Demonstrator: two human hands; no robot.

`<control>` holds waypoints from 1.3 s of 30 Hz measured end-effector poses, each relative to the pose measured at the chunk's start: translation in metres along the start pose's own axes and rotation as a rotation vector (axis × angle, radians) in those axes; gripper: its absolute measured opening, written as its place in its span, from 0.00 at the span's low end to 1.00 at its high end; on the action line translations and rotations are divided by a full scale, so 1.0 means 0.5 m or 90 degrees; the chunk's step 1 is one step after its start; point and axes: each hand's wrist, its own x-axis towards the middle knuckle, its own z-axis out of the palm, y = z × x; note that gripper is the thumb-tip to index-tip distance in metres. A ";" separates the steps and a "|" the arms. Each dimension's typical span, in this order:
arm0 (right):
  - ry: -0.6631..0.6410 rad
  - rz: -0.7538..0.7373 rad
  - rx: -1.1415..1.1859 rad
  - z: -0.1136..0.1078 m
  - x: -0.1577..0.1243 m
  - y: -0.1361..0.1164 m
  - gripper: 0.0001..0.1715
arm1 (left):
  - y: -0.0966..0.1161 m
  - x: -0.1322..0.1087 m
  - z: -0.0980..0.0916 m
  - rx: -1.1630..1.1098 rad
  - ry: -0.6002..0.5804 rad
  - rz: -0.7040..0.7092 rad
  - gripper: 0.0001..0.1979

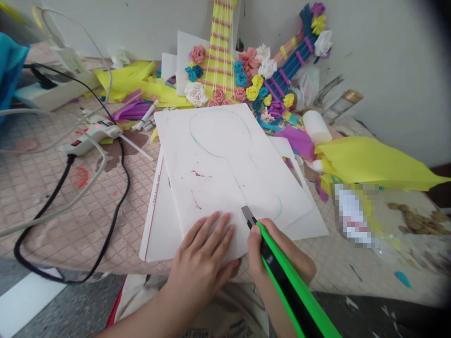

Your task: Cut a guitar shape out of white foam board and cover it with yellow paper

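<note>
A white sheet (218,188) with a rounded outline drawn in thin green line lies on the table in front of me. My left hand (207,249) rests flat on its near edge, fingers stretched out. In my right hand (282,258) is a green and black utility knife (282,272), gripped near its front. Its short metal blade (247,213) meets the sheet along the drawn line, at the lower narrow part of the outline. Some reddish marks stain the sheet left of the line. Under it lies another white board (155,230), partly covered.
Flower-trimmed paper guitars, one yellow (221,56) and one blue (291,72), lean at the back wall. A power strip (91,138) with looping cables lies left. Yellow crepe paper (380,162), a white roll (316,126) and a glass jar (342,107) are at right.
</note>
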 end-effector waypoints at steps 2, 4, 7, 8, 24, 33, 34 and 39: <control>0.001 -0.012 -0.001 0.001 -0.004 0.004 0.06 | 0.000 0.000 0.000 0.003 0.001 -0.001 0.21; -0.002 -0.015 -0.008 0.001 -0.007 0.007 0.07 | 0.000 0.001 0.000 0.003 -0.003 -0.002 0.21; 0.005 -0.016 -0.011 0.000 -0.010 0.006 0.06 | 0.001 0.001 0.000 -0.001 0.002 -0.003 0.21; 0.006 -0.016 -0.008 -0.001 -0.010 0.004 0.05 | 0.001 0.001 0.001 -0.004 0.005 -0.004 0.21; -0.041 -0.116 0.136 -0.018 0.005 0.050 0.07 | -0.003 0.000 -0.003 -0.010 -0.015 0.006 0.22; -0.054 -0.162 0.113 -0.018 -0.004 0.061 0.07 | 0.000 -0.002 -0.002 -0.004 -0.028 -0.007 0.22; -0.051 -0.161 0.118 -0.017 -0.007 0.060 0.07 | 0.000 -0.003 -0.002 -0.003 -0.030 -0.008 0.22; -0.046 -0.176 0.137 -0.021 -0.010 0.064 0.08 | -0.002 -0.004 -0.004 0.001 -0.046 -0.004 0.23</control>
